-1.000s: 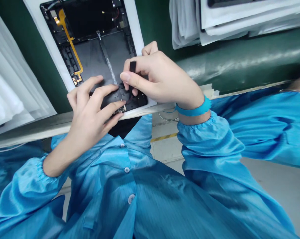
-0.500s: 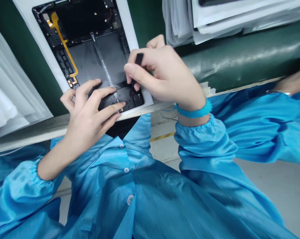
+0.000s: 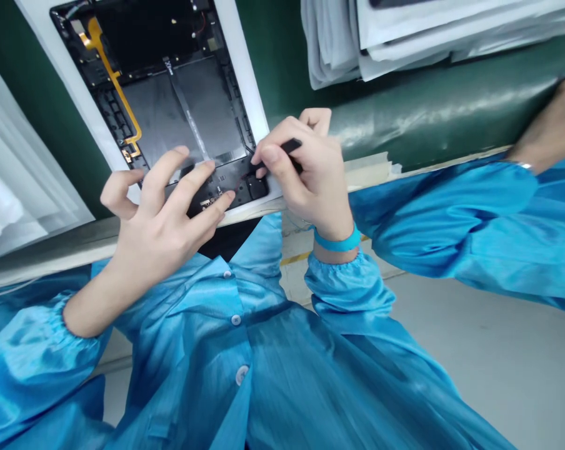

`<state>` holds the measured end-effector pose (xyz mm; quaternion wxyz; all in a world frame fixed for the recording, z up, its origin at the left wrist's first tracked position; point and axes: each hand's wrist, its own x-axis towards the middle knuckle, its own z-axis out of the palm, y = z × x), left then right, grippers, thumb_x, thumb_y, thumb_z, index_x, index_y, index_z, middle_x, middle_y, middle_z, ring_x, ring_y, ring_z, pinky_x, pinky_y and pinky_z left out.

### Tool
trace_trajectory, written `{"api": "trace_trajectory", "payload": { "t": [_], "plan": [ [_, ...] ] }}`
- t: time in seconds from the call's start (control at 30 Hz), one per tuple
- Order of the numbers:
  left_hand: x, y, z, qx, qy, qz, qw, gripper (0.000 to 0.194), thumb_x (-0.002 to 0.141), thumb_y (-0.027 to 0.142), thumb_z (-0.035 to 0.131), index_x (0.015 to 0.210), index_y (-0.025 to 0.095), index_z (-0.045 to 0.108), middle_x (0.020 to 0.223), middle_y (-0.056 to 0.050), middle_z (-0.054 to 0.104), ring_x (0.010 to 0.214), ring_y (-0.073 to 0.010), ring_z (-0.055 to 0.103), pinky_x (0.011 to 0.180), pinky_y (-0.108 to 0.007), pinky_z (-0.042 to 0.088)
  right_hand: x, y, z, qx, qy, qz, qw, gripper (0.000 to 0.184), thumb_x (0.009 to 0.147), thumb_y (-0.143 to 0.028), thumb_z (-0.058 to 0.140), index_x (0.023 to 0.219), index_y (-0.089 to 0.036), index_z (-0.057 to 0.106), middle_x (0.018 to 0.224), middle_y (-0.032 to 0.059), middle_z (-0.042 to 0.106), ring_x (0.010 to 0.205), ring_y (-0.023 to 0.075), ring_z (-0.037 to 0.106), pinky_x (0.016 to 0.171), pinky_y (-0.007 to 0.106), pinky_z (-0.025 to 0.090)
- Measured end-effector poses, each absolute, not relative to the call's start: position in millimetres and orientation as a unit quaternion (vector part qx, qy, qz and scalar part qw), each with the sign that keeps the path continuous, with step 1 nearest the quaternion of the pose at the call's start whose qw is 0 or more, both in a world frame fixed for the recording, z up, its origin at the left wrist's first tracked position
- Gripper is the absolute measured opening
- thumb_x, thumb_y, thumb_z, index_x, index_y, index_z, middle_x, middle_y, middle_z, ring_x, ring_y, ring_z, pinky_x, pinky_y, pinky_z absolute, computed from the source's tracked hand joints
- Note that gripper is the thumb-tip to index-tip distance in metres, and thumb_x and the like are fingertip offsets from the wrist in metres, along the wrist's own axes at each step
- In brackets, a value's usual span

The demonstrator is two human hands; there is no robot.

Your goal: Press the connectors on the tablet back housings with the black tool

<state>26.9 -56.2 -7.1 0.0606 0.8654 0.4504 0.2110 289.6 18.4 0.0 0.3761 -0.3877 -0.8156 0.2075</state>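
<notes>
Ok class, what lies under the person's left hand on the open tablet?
Under the left hand, the fingers touch a black circuit board at the open tablet's edge, with small gold contacts showing. The board beneath the fingers stays covered.

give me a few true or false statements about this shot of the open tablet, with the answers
The right hand pinches a small black tool. True.
The blue wrist strap is on the left wrist. False: it is on the right wrist.
The left hand has its fingertips on a black part at the near end of the open tablet. True.
The yellow flex cable lies outside the tablet. False: it runs inside the tablet's black housing.
Another person's hand grips the tablet. False: it is at the far right, apart from the tablet.
</notes>
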Motion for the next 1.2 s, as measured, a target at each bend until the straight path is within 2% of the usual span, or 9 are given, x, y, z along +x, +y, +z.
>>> {"api": "trace_trajectory", "payload": {
  "t": [0.13,0.23,0.37,0.47,0.57,0.7,0.9,1.07,1.2],
  "plan": [
    [27.6,-55.4,-7.6,0.877,0.423,0.228,0.005,0.043,0.11,0.025,0.075,0.149,0.043,0.071,0.18,0.002,0.052,0.167,-0.0467,0.049,0.119,-0.072,0.045,291.8,20.2,1.4,-0.403,-0.839,0.152,0.332,0.039,0.121,-0.052,0.035,0.099,-0.032,0.06,0.088,-0.0011,0.076,0.082,0.0282,0.066,0.102,0.053,0.046],
    [26.8,-52.1,-2.5,0.889,0.41,0.203,-0.033,0.037,0.111,0.025,0.074,0.144,0.041,0.072,0.178,0.003,0.054,0.167,-0.0436,0.05,0.112,-0.069,0.052,293.8,17.0,4.8,-0.449,-0.838,0.159,0.266,0.043,0.119,-0.054,0.03,0.096,-0.033,0.061,0.093,0.0026,0.075,0.09,0.0312,0.067,0.111,0.058,0.044],
    [20.0,-45.0,3.3,0.905,0.382,0.18,-0.058,0.033,0.113,0.029,0.071,0.146,0.032,0.071,0.173,-0.003,0.061,0.165,-0.0405,0.053,0.114,-0.066,0.056,289.9,8.0,4.0,-0.448,-0.806,0.185,0.34,0.041,0.12,-0.051,0.036,0.094,-0.033,0.063,0.085,0.0029,0.073,0.087,0.03,0.066,0.11,0.057,0.047],
    [10.0,-40.0,5.4,0.914,0.367,0.171,-0.011,0.044,0.114,0.036,0.071,0.157,0.029,0.065,0.172,-0.007,0.062,0.169,-0.0416,0.048,0.121,-0.068,0.055,282.9,-0.8,0.4,-0.44,-0.789,0.215,0.371,0.047,0.122,-0.053,0.033,0.096,-0.03,0.064,0.081,0.0019,0.072,0.089,0.0268,0.069,0.105,0.055,0.055],
    [2.0,-36.0,8.4,0.913,0.373,0.155,0.06,0.046,0.115,0.036,0.069,0.16,0.044,0.061,0.175,0.003,0.058,0.171,-0.0371,0.045,0.13,-0.069,0.047,277.8,-6.6,-3.6,-0.442,-0.79,0.256,0.34,0.055,0.123,-0.057,0.026,0.101,-0.028,0.067,0.085,0.0023,0.073,0.093,0.026,0.073,0.107,0.06,0.059],
    [3.1,-29.0,15.4,0.887,0.407,0.125,0.18,0.032,0.118,0.036,0.064,0.144,0.053,0.071,0.164,0.013,0.067,0.166,-0.0369,0.053,0.137,-0.078,0.035,278.1,-6.7,-9.4,-0.437,-0.788,0.275,0.335,0.055,0.124,-0.058,0.025,0.102,-0.028,0.067,0.088,0.0023,0.074,0.094,0.0252,0.073,0.107,0.06,0.06],
    [11.3,-22.1,21.0,0.878,0.414,0.084,0.224,0.03,0.119,0.034,0.056,0.14,0.044,0.074,0.153,0.007,0.074,0.162,-0.0396,0.057,0.135,-0.087,0.031,280.9,-6.5,-6.2,-0.457,-0.784,0.267,0.324,0.043,0.122,-0.049,0.03,0.1,-0.033,0.063,0.095,0.0032,0.079,0.098,0.0291,0.071,0.108,0.054,0.057],
    [13.4,-22.2,22.3,0.861,0.436,0.079,0.25,0.028,0.115,0.03,0.06,0.135,0.041,0.076,0.151,0.001,0.077,0.161,-0.0388,0.059,0.135,-0.08,0.037,281.1,-6.3,5.0,-0.46,-0.796,0.286,0.271,0.038,0.119,-0.04,0.037,0.102,-0.034,0.071,0.092,0.005,0.08,0.1,0.0331,0.071,0.106,0.056,0.054],
    [16.4,-20.9,23.3,0.845,0.454,0.072,0.273,0.026,0.114,0.03,0.062,0.131,0.042,0.078,0.148,0.002,0.078,0.159,-0.0403,0.06,0.134,-0.084,0.035,280.1,-5.8,5.4,-0.419,-0.795,0.293,0.326,0.036,0.119,-0.035,0.039,0.101,-0.031,0.07,0.088,0.0045,0.078,0.093,0.0311,0.07,0.102,0.054,0.054]
  ]
}}
